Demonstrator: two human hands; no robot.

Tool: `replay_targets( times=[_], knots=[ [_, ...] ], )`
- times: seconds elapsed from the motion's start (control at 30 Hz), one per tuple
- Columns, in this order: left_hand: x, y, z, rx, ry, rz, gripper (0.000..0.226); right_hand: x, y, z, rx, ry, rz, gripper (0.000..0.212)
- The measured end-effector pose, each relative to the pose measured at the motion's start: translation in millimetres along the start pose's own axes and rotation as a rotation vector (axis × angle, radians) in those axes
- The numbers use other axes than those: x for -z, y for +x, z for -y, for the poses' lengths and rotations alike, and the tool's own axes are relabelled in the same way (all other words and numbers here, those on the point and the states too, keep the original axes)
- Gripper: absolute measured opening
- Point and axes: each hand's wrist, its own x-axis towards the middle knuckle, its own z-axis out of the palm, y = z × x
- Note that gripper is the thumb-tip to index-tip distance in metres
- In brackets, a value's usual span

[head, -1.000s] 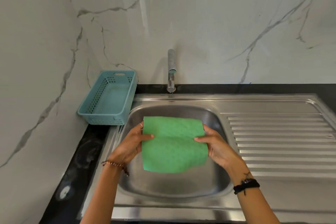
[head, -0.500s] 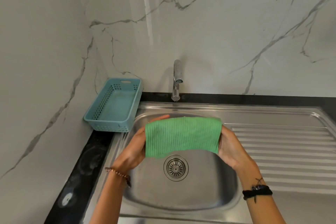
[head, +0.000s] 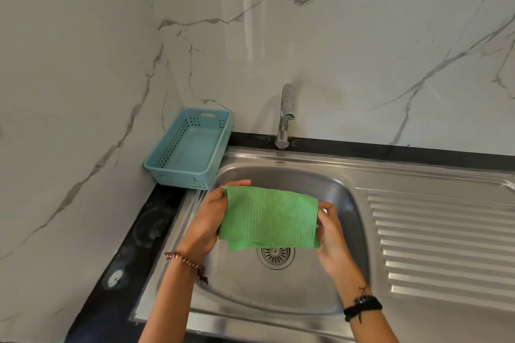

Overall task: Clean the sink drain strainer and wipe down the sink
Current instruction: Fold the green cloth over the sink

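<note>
A green ribbed cloth, folded in two layers, hangs over the basin of the steel sink. My left hand grips its left edge and my right hand pinches its right edge. Just below the cloth's lower edge, the round drain strainer sits in the basin floor, its top part hidden by the cloth. The cloth is held above the basin, apart from the steel.
A chrome tap rises behind the basin. A light blue plastic basket stands in the back left corner on the black counter. The ribbed drainboard stretches to the right. Marble walls close the left and back.
The cloth went from one open sheet to a folded double layer held between both hands. The strainer, covered a second ago, now shows below it. The camera has tilted up slightly.
</note>
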Motion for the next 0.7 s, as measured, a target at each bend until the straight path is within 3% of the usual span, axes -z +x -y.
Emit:
replay_targets(
  times=[0.13, 0.23, 0.37, 0.7],
  knots=[
    [4, -5, 0, -0.017, -0.066, -0.021, 0.035, -6, -3, 1, 0.051, 0.035, 0.029, 0.022],
    [6, -8, 0, -0.034, -0.095, -0.028, 0.035, -6, -6, 1, -0.058, 0.154, 0.159, 0.028],
    [10, -12, 0, -0.047, -0.056, -0.016, 0.036, 2, -7, 7, 0.013, -0.004, 0.323, 0.02],
    [17, -18, -4, -0.122, 0.162, 0.072, 0.043, 18, -8, 37, 0.055, -0.139, 0.36, 0.016]
  ],
)
